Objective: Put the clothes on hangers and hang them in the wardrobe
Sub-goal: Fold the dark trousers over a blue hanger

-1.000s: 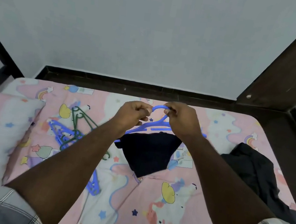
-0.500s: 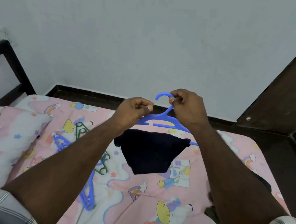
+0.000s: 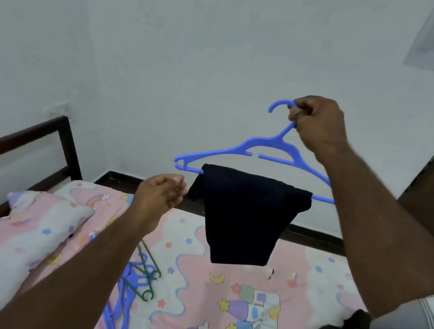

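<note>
Lifted off the pink cartoon-print bed [image 3: 215,319]: blue plastic hanger [image 3: 254,153], dark folded garment [image 3: 245,213] draped over its bar, pinched near the hook by right hand [image 3: 317,125]. Released by left hand [image 3: 160,195], now loosely curled, empty. Ready for wardrobe.

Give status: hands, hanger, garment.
Right hand grips hanger neck, lifted. Left hand loosely curled, holding nothing. Dark garment draped over bar. Nothing blocking.

Smooth, slightly glossy blue plastic hanger [image 3: 251,152]; matt dark cloth garment [image 3: 244,216] over its bar; printed cotton-like bedsheet [image 3: 217,305]; dark polished wooden bed frame [image 3: 16,140]; matt painted wall [image 3: 201,35].
</note>
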Tool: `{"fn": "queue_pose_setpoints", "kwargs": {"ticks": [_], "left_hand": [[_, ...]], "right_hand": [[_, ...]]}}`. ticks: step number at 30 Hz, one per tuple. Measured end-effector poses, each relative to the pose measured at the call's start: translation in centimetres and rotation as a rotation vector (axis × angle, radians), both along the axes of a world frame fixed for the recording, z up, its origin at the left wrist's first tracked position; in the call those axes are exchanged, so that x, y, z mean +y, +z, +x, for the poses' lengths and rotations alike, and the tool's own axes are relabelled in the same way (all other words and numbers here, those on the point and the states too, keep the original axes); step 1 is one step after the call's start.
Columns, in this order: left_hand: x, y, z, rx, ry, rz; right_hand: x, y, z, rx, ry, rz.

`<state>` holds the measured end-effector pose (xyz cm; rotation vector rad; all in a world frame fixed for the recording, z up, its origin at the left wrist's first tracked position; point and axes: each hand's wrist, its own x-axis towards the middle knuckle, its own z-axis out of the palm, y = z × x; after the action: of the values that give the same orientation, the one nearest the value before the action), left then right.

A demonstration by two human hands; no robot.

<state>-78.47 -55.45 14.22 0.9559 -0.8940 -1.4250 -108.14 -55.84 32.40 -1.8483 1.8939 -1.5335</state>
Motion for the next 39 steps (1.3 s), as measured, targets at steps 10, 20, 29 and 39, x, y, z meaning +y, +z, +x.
{"fn": "queue_pose_setpoints", "kwargs": {"ticks": [10, 20, 29, 39], "left_hand": [[2.3, 3.1, -1.5, 0.168, -0.074, -0.028], [3.4, 4.7, -2.5, -0.138, -0.150, -0.208], [1.6, 5.3, -1.1, -0.230, -0.122, -0.216], [0.4, 5.3, 0.7, -0.191, -0.066, -0.249]], "right_hand": [[2.7, 9.8, -2.8, -0.105, 0.075, -0.105], [4.8, 12.1, -1.3, -0.195, 0.179, -0.116], [5.1, 12.3, 1.5, -0.203, 0.204, -0.124], [4.3, 13.5, 3.3, -0.204, 0.086, -0.201]]}}
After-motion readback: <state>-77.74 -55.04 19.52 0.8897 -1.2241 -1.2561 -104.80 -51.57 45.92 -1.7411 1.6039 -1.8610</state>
